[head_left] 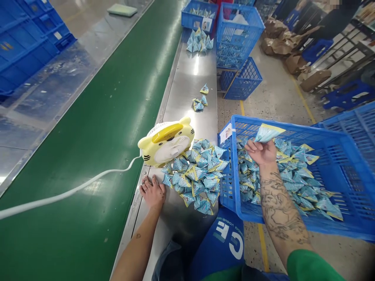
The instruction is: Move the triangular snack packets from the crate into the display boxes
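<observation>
My left hand (152, 192) rests on the steel ledge, fingers spread and holding nothing, just left of a pile of small blue-and-yellow pyramid packets (199, 171). Over the big blue crate (331, 144) on the right, my right hand (262, 150) grips one packet (268, 133) by its lower part, palm up. More of the same packets (293, 179) lie inside that crate, partly hidden by my forearm. A yellow-and-white tiger-faced device (166, 142) with a white cable stands behind the pile, above my left hand.
A green belt (117, 117) runs along the left. Loose packets (200, 103) and a further cluster (199, 41) lie up the ledge, near a small blue crate (199, 15). Stacked blue baskets (238, 35) stand beyond on the floor. A person is partly visible at the top right.
</observation>
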Action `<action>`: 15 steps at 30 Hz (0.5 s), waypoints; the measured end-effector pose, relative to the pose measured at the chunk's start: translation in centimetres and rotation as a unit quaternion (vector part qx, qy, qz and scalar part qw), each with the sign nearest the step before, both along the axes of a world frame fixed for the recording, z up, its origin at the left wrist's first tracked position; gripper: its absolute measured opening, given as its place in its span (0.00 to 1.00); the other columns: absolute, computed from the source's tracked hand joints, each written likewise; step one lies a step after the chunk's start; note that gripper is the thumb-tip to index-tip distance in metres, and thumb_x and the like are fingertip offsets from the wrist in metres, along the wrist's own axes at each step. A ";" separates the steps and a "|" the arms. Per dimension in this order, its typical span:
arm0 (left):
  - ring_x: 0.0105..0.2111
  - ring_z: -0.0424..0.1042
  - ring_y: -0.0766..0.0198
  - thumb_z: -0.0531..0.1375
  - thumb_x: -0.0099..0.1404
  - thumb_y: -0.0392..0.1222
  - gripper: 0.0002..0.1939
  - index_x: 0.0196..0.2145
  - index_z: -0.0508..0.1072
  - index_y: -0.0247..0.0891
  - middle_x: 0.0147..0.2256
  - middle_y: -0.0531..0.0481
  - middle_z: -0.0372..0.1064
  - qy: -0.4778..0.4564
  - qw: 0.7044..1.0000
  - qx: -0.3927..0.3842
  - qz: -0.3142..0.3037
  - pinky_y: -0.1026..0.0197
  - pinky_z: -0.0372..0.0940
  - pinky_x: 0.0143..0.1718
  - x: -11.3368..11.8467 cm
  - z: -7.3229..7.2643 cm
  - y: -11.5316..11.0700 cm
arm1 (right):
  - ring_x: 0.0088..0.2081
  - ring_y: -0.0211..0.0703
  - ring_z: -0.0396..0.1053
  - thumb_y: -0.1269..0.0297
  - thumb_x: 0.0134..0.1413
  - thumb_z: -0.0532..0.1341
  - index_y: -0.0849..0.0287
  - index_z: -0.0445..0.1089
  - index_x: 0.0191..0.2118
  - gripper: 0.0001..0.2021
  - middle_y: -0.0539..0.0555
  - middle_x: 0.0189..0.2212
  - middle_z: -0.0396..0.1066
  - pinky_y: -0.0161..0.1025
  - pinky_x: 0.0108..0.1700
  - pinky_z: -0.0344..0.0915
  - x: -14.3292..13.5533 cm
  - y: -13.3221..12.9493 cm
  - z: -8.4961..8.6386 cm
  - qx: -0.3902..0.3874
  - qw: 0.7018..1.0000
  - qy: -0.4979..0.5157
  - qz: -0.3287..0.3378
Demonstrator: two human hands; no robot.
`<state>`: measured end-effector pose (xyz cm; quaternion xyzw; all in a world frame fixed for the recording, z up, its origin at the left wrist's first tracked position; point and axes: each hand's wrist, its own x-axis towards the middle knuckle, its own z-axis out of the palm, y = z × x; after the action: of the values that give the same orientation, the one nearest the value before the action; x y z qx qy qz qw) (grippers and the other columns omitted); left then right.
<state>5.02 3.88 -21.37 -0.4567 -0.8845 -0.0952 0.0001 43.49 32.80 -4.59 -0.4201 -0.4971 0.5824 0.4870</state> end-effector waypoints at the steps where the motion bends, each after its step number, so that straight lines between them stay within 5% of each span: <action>1: 0.69 0.48 0.40 0.52 0.71 0.46 0.29 0.65 0.64 0.30 0.68 0.27 0.51 0.003 1.000 -0.001 0.000 0.35 0.45 0.68 0.0 0.0 0.0 | 0.21 0.37 0.47 0.33 0.44 0.65 0.55 0.50 0.18 0.32 0.45 0.14 0.41 0.42 0.29 0.55 -0.6 -0.5 0.2 0.000 1.000 0.011 0.024; 4: 0.69 0.48 0.40 0.52 0.71 0.46 0.29 0.65 0.64 0.30 0.68 0.27 0.51 0.015 1.000 -0.001 0.000 0.36 0.45 0.68 0.0 0.0 -0.1 | 0.19 0.35 0.48 0.33 0.37 0.69 0.54 0.59 0.19 0.30 0.44 0.13 0.50 0.40 0.27 0.54 -2.9 -1.6 0.5 0.000 0.995 -0.004 0.105; 7: 0.69 0.48 0.40 0.51 0.71 0.46 0.29 0.65 0.64 0.30 0.67 0.27 0.51 0.018 1.000 -0.002 -0.004 0.36 0.45 0.68 0.1 0.1 0.0 | 0.19 0.34 0.53 0.34 0.39 0.69 0.57 0.70 0.23 0.27 0.47 0.15 0.62 0.38 0.25 0.50 -4.2 -1.6 0.2 0.022 0.977 -0.131 0.168; 9: 0.69 0.48 0.40 0.51 0.71 0.46 0.29 0.65 0.64 0.30 0.67 0.27 0.51 0.015 1.000 -0.003 -0.005 0.36 0.44 0.69 0.1 0.2 0.0 | 0.19 0.33 0.54 0.38 0.45 0.68 0.58 0.74 0.27 0.25 0.48 0.16 0.63 0.37 0.24 0.49 -4.1 -0.9 -0.6 0.045 0.974 -0.190 0.117; 11: 0.69 0.48 0.40 0.51 0.71 0.46 0.29 0.65 0.64 0.29 0.67 0.26 0.51 0.013 1.000 -0.002 -0.003 0.36 0.44 0.69 0.1 0.2 0.0 | 0.19 0.33 0.52 0.38 0.49 0.65 0.58 0.74 0.29 0.24 0.46 0.14 0.59 0.36 0.24 0.48 -3.4 0.2 -1.9 0.052 0.982 -0.182 -0.004; 15: 0.69 0.48 0.40 0.51 0.72 0.46 0.29 0.66 0.64 0.30 0.68 0.26 0.50 0.014 1.000 0.005 -0.004 0.36 0.44 0.69 0.1 0.1 0.0 | 0.19 0.34 0.50 0.37 0.51 0.59 0.56 0.69 0.30 0.24 0.44 0.15 0.56 0.35 0.23 0.50 -1.7 1.5 -5.5 -0.023 0.953 -0.231 -0.195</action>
<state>5.09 3.85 -21.25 -0.4611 -0.8823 -0.0935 0.0145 41.75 34.26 -10.12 -0.6431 -0.4910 0.3742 0.4532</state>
